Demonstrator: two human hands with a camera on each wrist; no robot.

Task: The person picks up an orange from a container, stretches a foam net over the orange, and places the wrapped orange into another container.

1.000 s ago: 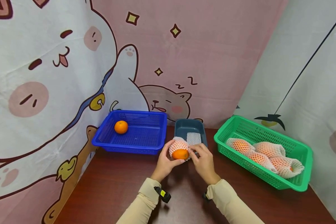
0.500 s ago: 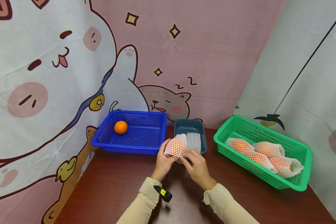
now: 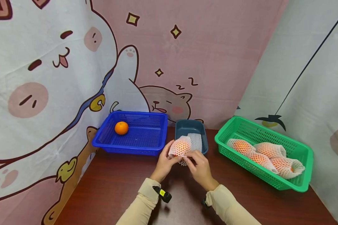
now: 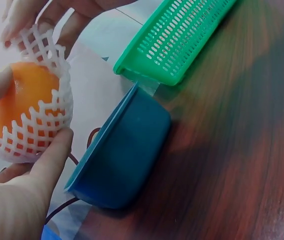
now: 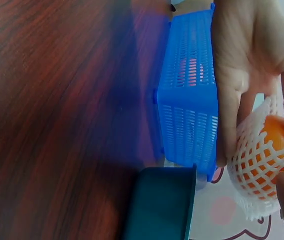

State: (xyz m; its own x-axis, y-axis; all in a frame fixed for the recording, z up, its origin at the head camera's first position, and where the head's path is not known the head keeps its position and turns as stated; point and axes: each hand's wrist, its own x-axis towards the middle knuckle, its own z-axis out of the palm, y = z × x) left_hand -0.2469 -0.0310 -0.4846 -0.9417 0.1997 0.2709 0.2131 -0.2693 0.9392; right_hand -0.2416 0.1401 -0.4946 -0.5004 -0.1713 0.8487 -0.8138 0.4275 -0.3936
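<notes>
Between both hands, above the table, is an orange [image 4: 32, 87] partly covered by a white foam net sleeve [image 3: 181, 146]. My left hand [image 3: 164, 164] grips the netted orange from the left, thumb and fingers around it. My right hand [image 3: 200, 168] pinches the edge of the sleeve at the orange's lower right. In the left wrist view the net wraps the orange's lower and right sides, while a patch of bare peel faces that camera. The right wrist view also shows bare peel at the sleeve's opening, below the fingers.
A blue basket [image 3: 129, 150] with one bare orange [image 3: 121, 128] stands at the left. Behind the hands, a dark teal tray [image 3: 205, 139] holds white foam nets [image 3: 196, 141]. At the right, a green basket [image 3: 225, 150] contains several netted oranges [image 3: 260, 159].
The net's edge has come down over the orange's bare side facing the head camera. My right hand has shifted slightly down and left. Both baskets stay put.
</notes>
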